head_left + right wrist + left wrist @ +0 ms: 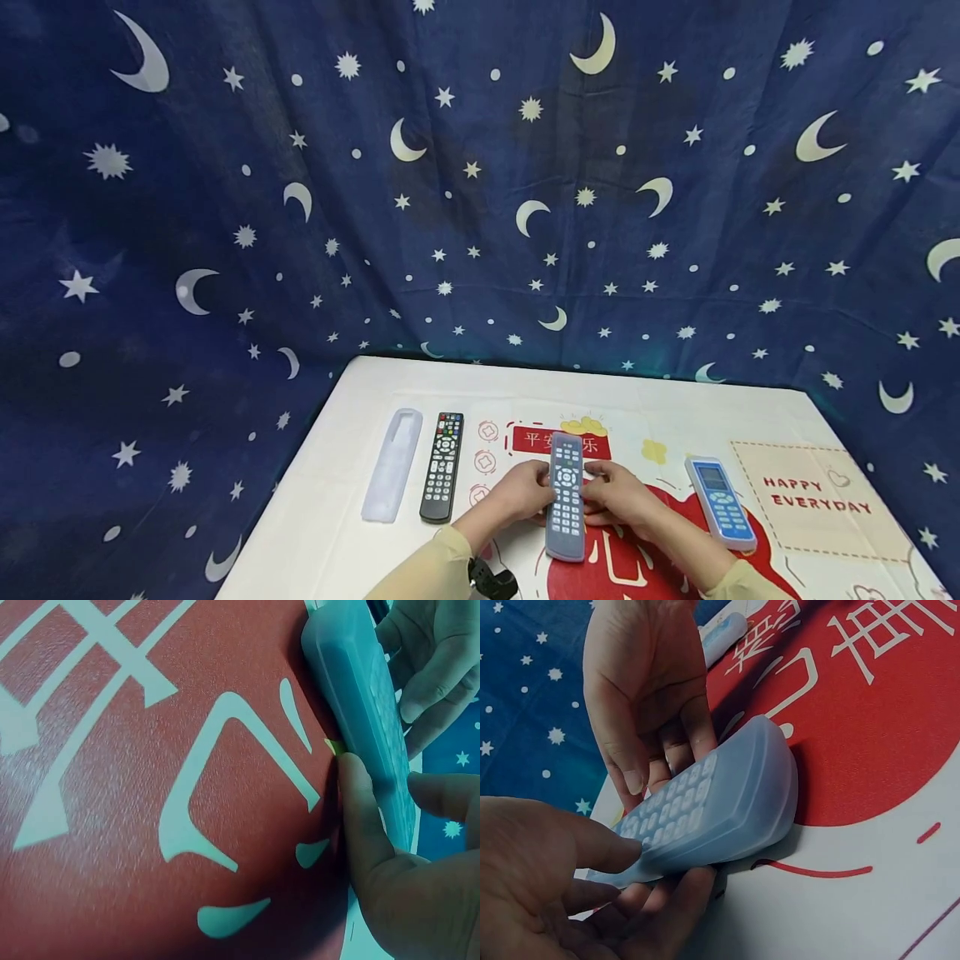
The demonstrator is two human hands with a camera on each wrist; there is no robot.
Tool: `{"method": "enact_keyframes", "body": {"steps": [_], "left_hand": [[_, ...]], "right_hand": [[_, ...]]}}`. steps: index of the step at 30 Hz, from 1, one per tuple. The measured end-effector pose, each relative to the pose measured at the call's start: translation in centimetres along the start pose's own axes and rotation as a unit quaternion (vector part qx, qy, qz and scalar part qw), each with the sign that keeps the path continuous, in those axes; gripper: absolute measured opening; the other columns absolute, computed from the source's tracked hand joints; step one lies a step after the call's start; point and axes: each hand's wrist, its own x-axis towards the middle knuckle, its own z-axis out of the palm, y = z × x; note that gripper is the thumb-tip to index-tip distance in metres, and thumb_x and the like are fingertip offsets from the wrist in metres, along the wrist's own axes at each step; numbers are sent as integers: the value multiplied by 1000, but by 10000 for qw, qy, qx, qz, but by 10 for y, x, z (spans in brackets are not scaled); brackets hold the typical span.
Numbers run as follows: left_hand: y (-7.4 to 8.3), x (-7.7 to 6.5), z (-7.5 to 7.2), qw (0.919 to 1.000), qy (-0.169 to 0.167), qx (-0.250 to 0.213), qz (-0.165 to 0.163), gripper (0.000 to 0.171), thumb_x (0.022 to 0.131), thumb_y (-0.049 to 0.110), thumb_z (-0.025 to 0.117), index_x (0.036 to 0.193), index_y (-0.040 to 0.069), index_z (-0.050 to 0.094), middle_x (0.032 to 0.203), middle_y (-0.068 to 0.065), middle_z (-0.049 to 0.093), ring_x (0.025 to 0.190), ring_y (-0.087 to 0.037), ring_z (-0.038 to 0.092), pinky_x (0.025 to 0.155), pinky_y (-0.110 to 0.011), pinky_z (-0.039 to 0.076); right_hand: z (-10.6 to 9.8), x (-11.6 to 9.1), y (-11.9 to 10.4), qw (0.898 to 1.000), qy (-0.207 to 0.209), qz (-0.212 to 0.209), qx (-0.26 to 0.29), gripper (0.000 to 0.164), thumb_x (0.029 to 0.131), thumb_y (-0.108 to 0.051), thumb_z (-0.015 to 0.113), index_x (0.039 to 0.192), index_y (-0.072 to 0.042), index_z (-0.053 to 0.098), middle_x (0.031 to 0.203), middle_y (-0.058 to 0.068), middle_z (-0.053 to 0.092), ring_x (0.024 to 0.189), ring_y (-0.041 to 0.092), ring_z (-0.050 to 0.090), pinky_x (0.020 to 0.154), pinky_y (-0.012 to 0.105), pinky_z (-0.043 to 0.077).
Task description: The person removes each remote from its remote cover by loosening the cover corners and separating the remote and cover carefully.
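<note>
A remote control point(566, 500) in a translucent bluish sleeve is held between my two hands at the front middle of the table. My left hand point(525, 492) grips its left edge, and in the left wrist view the thumb point(607, 844) lies on the keypad side with fingers beneath. On the opposite edge my right hand point(618, 496) holds the remote; the right wrist view shows one finger point(356, 780) against the sleeve's side. The sleeve's rounded near end point(769, 780) points towards me, close over the cloth.
To the left lie a black remote point(442, 467) and a flat translucent sleeve point(393, 467). A white remote with a blue face point(722, 504) lies right of my right arm. The printed white tablecloth point(337, 450) ends at a dark starry curtain point(480, 208).
</note>
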Motion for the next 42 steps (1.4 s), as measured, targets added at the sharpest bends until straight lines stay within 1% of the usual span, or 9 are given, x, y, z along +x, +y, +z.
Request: {"method": "enact_keyframes", "body": {"steps": [8, 12, 15, 19, 22, 26, 31, 37, 42], "left_hand": [[1, 2, -3, 9994, 45, -334, -73, 23, 87, -9, 63, 109, -4, 62, 84, -9, 57, 67, -16, 64, 56, -38, 60], [1, 3, -5, 9976, 73, -686, -27, 41, 86, -9, 64, 126, -6, 60, 92, -10, 59, 74, -16, 64, 61, -37, 61], [2, 3, -6, 9960, 169, -872, 136, 55, 86, -8, 65, 139, -4, 54, 99, -11, 60, 81, -17, 65, 66, -38, 61], [5, 4, -8, 9923, 317, -1088, 501, 52, 90, -3, 65, 140, -1, 52, 106, -11, 66, 87, -20, 68, 71, -38, 61], [7, 5, -10, 9892, 359, -1251, 676, 47, 94, -1, 65, 139, 0, 51, 111, -12, 68, 91, -21, 71, 74, -37, 61], [12, 7, -13, 9896, 426, -1064, 872, 46, 97, 4, 65, 142, 0, 53, 119, -11, 67, 97, -19, 69, 79, -35, 61], [18, 12, -15, 9906, 568, -715, 1015, 43, 100, 13, 65, 142, 6, 57, 121, -4, 68, 102, -14, 66, 86, -32, 57], [23, 15, -16, 9873, 731, -638, 1262, 37, 101, 11, 63, 138, 8, 60, 120, -2, 68, 110, -16, 65, 92, -33, 56], [26, 15, -16, 9874, 767, -533, 1277, 36, 103, 11, 61, 138, 10, 59, 124, 0, 66, 118, -17, 63, 100, -36, 52]], "right_hand": [[3, 5, 1, 9996, 68, -235, 167, 59, 94, -5, 66, 144, 13, 41, 100, 19, 60, 78, 25, 70, 70, 42, 62], [2, 2, -1, 9986, 109, -382, 356, 56, 95, -5, 67, 144, 10, 45, 105, 19, 59, 83, 25, 70, 73, 43, 62], [0, 0, -4, 9976, 239, -518, 382, 58, 94, -8, 71, 146, 3, 46, 109, 17, 61, 86, 25, 70, 75, 43, 62], [-3, -1, -12, 9952, 280, -890, 308, 57, 96, -12, 71, 146, -2, 46, 112, 16, 69, 91, 26, 71, 80, 42, 61], [-6, -2, -18, 9913, 244, -1265, 272, 54, 98, -13, 69, 144, -2, 45, 113, 16, 71, 94, 26, 71, 84, 42, 60], [-9, -4, -27, 9837, 251, -1770, 173, 52, 100, -11, 66, 146, 0, 46, 121, 17, 70, 101, 23, 69, 90, 42, 58], [-12, -5, -34, 9740, 361, -2237, -17, 49, 101, -9, 65, 146, 2, 49, 127, 21, 66, 110, 27, 68, 92, 38, 57], [-12, -4, -37, 9674, 577, -2461, -154, 44, 101, -11, 65, 142, -1, 54, 125, 17, 68, 112, 28, 66, 94, 27, 54], [-11, -2, -36, 9649, 830, -2479, -252, 42, 100, -10, 67, 140, -3, 57, 125, 15, 68, 113, 28, 65, 91, 21, 53]]}}
